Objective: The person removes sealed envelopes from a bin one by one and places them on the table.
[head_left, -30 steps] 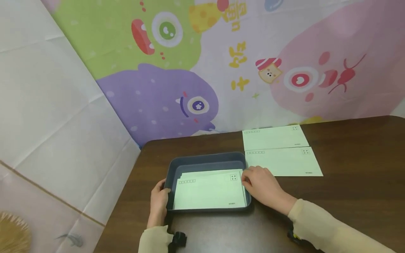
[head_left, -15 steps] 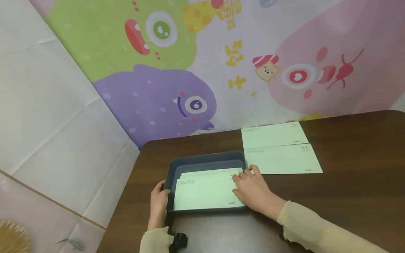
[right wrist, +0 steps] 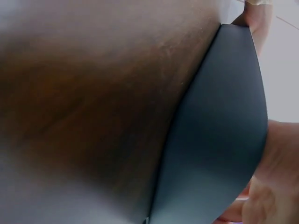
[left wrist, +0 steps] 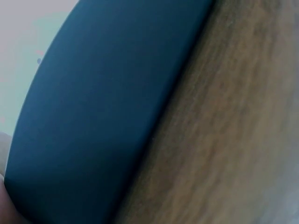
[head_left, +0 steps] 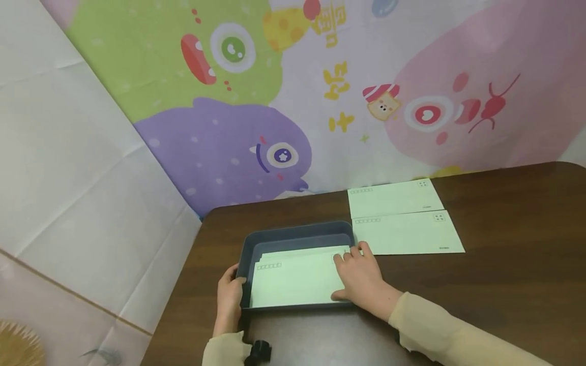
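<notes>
A dark grey-blue shallow tray [head_left: 293,233] sits on the table with a stack of pale green envelopes [head_left: 293,284] lying in its front part. My left hand [head_left: 230,295] grips the tray's left side, the thumb over the rim. My right hand [head_left: 361,277] reaches over the tray's right side, fingers spread, and rests on the right end of the envelopes, partly covering the printed stamp box. In the right wrist view, the tray's outer wall [right wrist: 215,116] stands in front of part of that hand [right wrist: 280,158]. The left wrist view is mostly filled by the tray wall [left wrist: 98,112].
Two more pale green envelopes, a rear one [head_left: 393,198] and a front one [head_left: 407,234], lie flat just right of the tray on the brown wooden table [head_left: 513,254]. Behind the table hangs a cartoon-printed cloth [head_left: 348,152]. A white wall covering [head_left: 91,152] is at left.
My right hand has moved left from the envelopes' right edge onto the top of the stack, with its fingers spreading. My left hand has kept its grip on the tray.
</notes>
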Demonstrator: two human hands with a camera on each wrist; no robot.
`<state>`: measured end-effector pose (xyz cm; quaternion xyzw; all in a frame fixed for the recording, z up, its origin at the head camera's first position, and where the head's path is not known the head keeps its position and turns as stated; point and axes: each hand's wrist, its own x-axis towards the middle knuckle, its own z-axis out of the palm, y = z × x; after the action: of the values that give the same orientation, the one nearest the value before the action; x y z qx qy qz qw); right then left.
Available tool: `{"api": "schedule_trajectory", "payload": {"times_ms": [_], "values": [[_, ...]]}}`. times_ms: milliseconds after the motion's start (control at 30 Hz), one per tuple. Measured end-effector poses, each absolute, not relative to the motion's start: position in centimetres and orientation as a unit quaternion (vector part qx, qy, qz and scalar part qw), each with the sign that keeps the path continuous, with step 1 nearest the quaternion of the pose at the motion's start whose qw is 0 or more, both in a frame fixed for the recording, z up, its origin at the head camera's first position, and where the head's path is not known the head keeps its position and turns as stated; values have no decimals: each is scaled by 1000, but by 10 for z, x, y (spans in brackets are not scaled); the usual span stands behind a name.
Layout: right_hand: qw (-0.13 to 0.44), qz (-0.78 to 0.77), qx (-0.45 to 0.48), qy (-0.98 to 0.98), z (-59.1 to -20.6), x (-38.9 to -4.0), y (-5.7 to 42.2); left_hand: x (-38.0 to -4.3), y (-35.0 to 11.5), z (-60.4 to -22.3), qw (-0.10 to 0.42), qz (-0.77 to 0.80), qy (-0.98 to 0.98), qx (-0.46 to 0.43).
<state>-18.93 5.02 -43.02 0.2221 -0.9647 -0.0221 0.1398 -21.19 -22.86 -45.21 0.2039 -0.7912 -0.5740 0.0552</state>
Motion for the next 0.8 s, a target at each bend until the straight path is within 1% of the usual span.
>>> {"api": "schedule_trajectory", "payload": {"times_ms": [200, 433, 800], "values": [[166, -35, 202, -965, -431, -189, 48, -213, -226, -451, 47, -574, -792, 205], [196, 16, 191, -962, -435, -191, 47, -216, -226, -449, 46, -577, -790, 203], [177, 115, 169, -963, -435, -191, 44, -212, -230, -452, 50, -572, -790, 214]]}}
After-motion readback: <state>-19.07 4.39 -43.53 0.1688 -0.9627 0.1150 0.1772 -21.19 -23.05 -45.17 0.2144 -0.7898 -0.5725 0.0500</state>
